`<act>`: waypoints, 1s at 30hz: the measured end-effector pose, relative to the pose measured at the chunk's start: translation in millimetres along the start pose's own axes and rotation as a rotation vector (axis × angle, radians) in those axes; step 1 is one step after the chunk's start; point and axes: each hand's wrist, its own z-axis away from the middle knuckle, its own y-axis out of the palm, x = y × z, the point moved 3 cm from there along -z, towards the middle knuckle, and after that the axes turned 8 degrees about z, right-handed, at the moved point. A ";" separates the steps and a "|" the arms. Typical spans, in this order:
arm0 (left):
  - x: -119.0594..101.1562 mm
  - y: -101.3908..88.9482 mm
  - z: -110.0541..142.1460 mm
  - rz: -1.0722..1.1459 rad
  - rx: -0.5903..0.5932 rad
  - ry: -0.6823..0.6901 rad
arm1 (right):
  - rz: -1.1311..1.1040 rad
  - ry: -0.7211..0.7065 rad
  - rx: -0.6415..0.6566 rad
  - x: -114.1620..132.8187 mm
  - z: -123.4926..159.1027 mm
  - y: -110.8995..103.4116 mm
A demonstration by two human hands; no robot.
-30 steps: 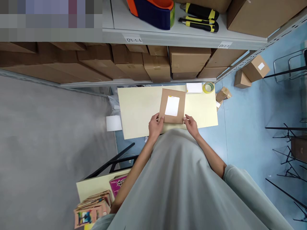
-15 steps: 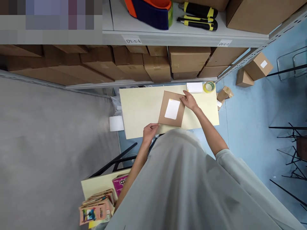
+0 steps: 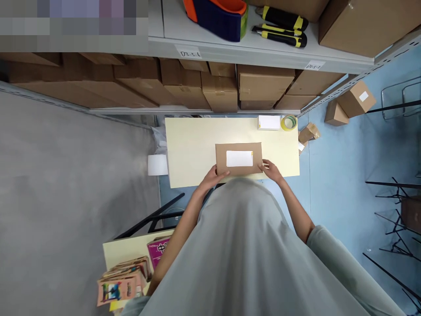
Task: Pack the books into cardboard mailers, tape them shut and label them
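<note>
A brown cardboard box [image 3: 222, 159] with a white label [image 3: 239, 158] on its upper face is over the front part of the cream table [image 3: 190, 149]. My left hand [image 3: 213, 177] grips its lower left corner, the thumb lying along the near edge and the fingers partly hidden at the side. At the lower right edge, my right hand [image 3: 271, 170] holds the box between thumb and fingers. Both hands are close to the table's near edge, just in front of my body.
A white box [image 3: 269, 122] and a tape roll [image 3: 289, 123] sit at the table's far right corner. Beyond it rises a shelf [image 3: 250, 56] with cartons, utility knives [image 3: 283, 35] and a tape dispenser [image 3: 219, 22]. Magazines [image 3: 121, 281] lie on a side table at lower left.
The box has turned so that its longer side runs left to right. My right hand has come from its upper right corner down to the lower right edge; my left hand now grips more of it.
</note>
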 end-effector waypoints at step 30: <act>-4.6 -5.4 0.1 -0.157 -0.318 0.340 | -0.085 -0.242 -0.301 6.1 31.4 -6.0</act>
